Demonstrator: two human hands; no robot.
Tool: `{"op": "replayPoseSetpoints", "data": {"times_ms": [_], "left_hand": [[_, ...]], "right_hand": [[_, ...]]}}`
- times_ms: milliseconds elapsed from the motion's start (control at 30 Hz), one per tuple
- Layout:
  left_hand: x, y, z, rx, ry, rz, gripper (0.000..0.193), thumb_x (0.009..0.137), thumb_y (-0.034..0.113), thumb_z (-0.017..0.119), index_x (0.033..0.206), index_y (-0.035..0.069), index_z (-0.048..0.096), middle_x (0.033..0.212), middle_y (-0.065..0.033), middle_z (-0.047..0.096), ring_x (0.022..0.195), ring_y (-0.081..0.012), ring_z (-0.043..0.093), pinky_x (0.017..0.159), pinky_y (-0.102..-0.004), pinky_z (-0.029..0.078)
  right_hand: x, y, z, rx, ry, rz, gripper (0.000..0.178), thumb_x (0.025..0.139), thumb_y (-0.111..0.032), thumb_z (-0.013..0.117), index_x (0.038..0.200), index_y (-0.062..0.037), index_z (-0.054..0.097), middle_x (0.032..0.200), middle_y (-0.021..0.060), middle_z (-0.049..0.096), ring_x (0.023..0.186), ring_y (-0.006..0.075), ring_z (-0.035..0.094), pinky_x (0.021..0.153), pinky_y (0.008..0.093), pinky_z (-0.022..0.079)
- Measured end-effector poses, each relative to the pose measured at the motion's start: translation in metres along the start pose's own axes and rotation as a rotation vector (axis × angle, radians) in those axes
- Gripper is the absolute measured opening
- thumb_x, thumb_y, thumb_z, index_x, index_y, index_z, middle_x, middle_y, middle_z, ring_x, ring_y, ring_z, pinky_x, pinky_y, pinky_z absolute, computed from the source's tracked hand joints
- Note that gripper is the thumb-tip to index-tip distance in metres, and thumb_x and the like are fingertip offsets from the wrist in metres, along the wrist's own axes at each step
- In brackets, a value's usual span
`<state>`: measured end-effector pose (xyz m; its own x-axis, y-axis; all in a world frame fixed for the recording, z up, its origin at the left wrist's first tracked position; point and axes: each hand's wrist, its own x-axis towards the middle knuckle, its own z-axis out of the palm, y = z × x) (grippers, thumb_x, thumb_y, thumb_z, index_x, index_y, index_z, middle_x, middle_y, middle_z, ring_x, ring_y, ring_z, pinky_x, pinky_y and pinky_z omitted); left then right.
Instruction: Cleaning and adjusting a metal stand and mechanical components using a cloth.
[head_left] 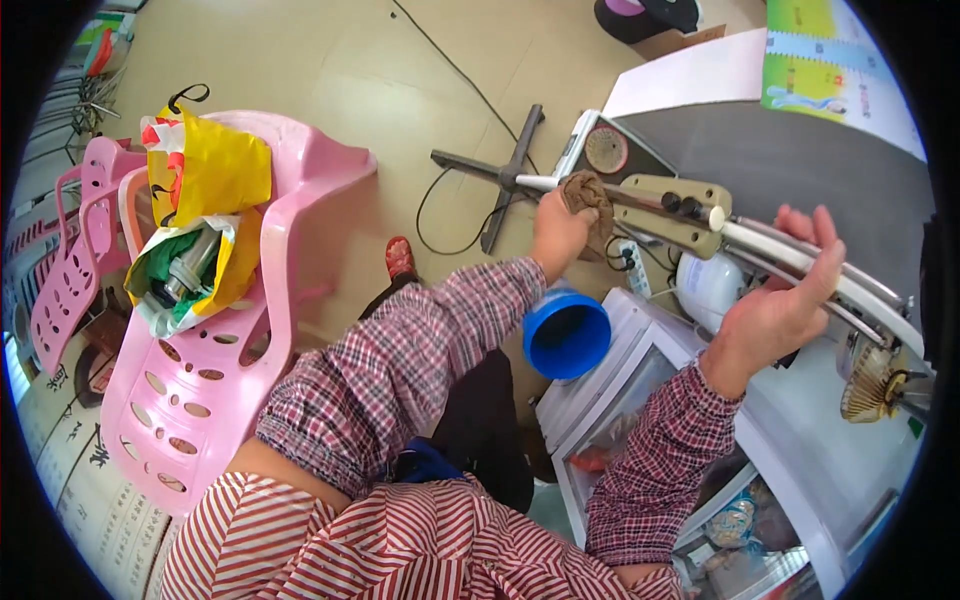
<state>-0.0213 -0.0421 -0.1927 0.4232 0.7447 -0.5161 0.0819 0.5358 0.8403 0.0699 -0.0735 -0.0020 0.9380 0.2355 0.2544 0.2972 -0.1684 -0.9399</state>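
Observation:
My left hand is closed on a brown cloth pressed against the white pole of a standing fan laid across a white chest freezer. The pole runs from a dark cross-shaped base on the floor past a beige control box with black knobs. My right hand grips the pole farther right, fingers wrapped over it. The fan's dusty motor end sits at the far right.
A blue bucket sits below the pole beside the freezer. Pink plastic chairs stand at left, holding a yellow bag with items. A black cable crosses the tiled floor. A grey mat lies at upper right.

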Motion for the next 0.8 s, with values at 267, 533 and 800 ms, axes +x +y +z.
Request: {"op": "replayPoseSetpoints", "data": {"times_ms": [267, 533, 800], "left_hand": [[-0.066, -0.021, -0.024, -0.311, -0.231, -0.431, 0.031, 0.086, 0.015, 0.058, 0.113, 0.0, 0.055, 0.102, -0.0078, 0.062, 0.094, -0.0154, 0.06, 0.083, -0.0297, 0.05], [-0.079, -0.015, -0.049, -0.035, -0.491, -0.45, 0.045, 0.093, 0.025, 0.054, 0.128, 0.0, 0.043, 0.092, -0.0026, 0.057, 0.083, -0.0082, 0.053, 0.073, -0.0269, 0.046], [0.048, -0.04, -0.055, 0.72, -0.328, 0.768, 0.071, 0.077, 0.008, 0.064, 0.139, 0.008, 0.03, 0.133, -0.0156, 0.041, 0.119, -0.0318, 0.044, 0.098, -0.0398, 0.038]], "right_hand": [[-0.103, 0.121, -0.071, 0.011, -0.416, 0.365, 0.068, 0.088, -0.026, 0.059, 0.141, 0.0004, 0.025, 0.141, 0.0157, 0.032, 0.13, 0.0243, 0.03, 0.107, 0.0353, 0.024], [-0.141, 0.159, -0.088, 0.456, -0.234, 0.957, 0.037, 0.093, -0.019, 0.049, 0.125, -0.0017, 0.045, 0.12, 0.0101, 0.051, 0.109, 0.0207, 0.053, 0.09, 0.0324, 0.046], [-0.091, 0.129, -0.018, 0.261, 0.076, 0.199, 0.05, 0.092, -0.025, 0.048, 0.133, -0.0012, 0.033, 0.129, 0.015, 0.044, 0.115, 0.0288, 0.05, 0.097, 0.0425, 0.044]]}}
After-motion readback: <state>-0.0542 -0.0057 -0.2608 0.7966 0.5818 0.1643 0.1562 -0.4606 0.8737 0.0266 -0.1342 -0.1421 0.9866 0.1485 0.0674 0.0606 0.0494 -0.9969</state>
